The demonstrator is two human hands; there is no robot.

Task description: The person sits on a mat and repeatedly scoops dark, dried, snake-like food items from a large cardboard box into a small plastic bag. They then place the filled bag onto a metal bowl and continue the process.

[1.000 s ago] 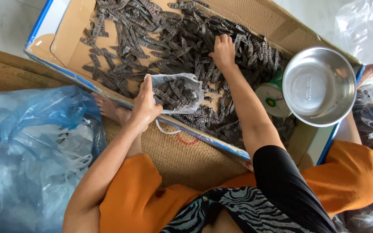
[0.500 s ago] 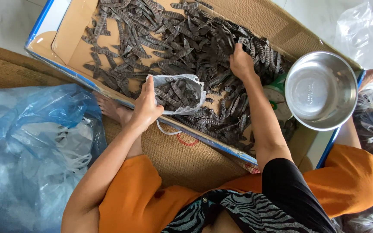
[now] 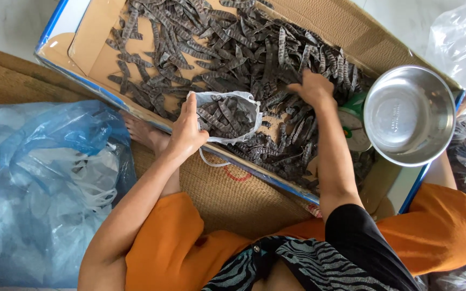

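Pods (image 3: pixel 227 48), dark and flat, fill the open cardboard box (image 3: pixel 330 21) on the woven mat (image 3: pixel 227 194). Left hand (image 3: pixel 187 134) grips the rim of a small clear plastic bag (image 3: pixel 227 116) half full of pods, held over the box. Right hand (image 3: pixel 314 89) presses into the pile, fingers curled around several pods, just beside the steel bowl (image 3: pixel 410 114).

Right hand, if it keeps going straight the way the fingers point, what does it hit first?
The right hand points up and left into the heap of dark, flat dried pods in the open cardboard box. It would likely meet more pods at once; depth is unclear.
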